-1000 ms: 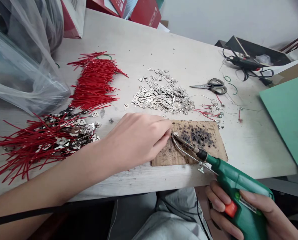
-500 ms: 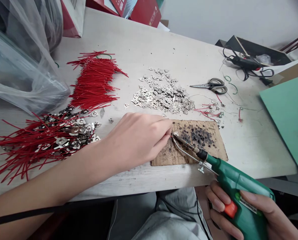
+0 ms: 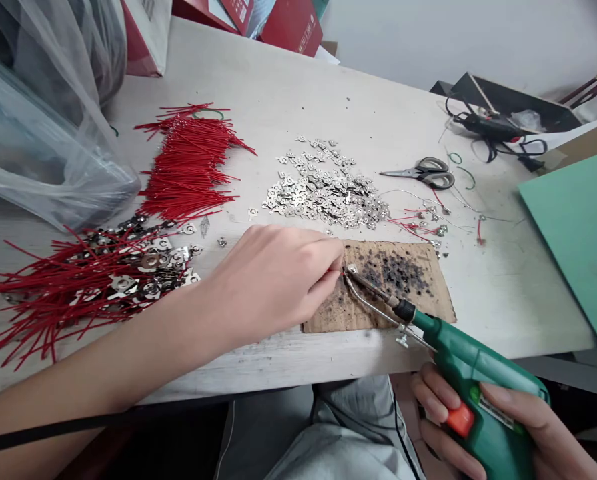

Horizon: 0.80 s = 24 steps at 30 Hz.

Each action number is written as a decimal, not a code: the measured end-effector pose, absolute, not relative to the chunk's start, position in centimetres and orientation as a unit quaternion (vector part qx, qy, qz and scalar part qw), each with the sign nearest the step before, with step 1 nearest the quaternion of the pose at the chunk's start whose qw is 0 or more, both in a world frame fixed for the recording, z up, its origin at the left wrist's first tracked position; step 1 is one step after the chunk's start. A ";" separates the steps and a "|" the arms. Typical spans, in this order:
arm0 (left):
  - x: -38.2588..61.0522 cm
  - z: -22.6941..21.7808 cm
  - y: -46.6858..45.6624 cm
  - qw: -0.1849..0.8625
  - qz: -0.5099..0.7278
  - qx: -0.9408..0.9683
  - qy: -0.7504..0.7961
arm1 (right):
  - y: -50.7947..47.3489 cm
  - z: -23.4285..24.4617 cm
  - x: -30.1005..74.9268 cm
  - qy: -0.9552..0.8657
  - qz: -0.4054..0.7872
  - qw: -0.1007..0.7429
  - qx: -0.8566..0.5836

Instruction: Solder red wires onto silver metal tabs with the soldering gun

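My left hand rests on the table with its fingers pinched at the left edge of a scorched cardboard pad; what they pinch is too small to name. My right hand is wrapped round the grip of a green soldering gun, one finger by its orange trigger. The gun's metal tip touches the pad right at my left fingertips.
A pile of small silver metal tabs lies behind the pad. Bare red wires and wires with tabs attached lie at the left. Scissors, plastic bags, a green board and black cables surround the table.
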State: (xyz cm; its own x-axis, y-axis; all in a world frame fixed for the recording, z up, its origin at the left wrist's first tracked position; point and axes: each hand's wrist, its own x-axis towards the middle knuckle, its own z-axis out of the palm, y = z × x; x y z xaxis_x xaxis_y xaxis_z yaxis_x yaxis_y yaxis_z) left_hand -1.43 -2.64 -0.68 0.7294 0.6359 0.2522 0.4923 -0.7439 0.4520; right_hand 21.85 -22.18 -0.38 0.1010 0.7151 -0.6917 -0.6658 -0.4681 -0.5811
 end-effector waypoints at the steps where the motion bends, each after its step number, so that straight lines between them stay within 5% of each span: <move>1: -1.4 -0.7 -2.6 0.180 0.200 0.912 0.309 | -22.1 -0.4 21.9 -0.023 0.668 0.514 -0.537; 24: -1.4 -0.7 -2.8 0.187 0.209 0.909 0.309 | -22.2 -0.5 21.8 -0.034 0.671 0.509 -0.539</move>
State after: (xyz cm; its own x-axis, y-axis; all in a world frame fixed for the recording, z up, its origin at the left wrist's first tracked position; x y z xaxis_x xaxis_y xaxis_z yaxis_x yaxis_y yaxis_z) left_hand -1.36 -2.76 -0.66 0.7220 0.6397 0.2635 0.4836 -0.7390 0.4691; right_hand 21.77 -22.21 -0.49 0.0983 0.7194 -0.6876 -0.6459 -0.4795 -0.5941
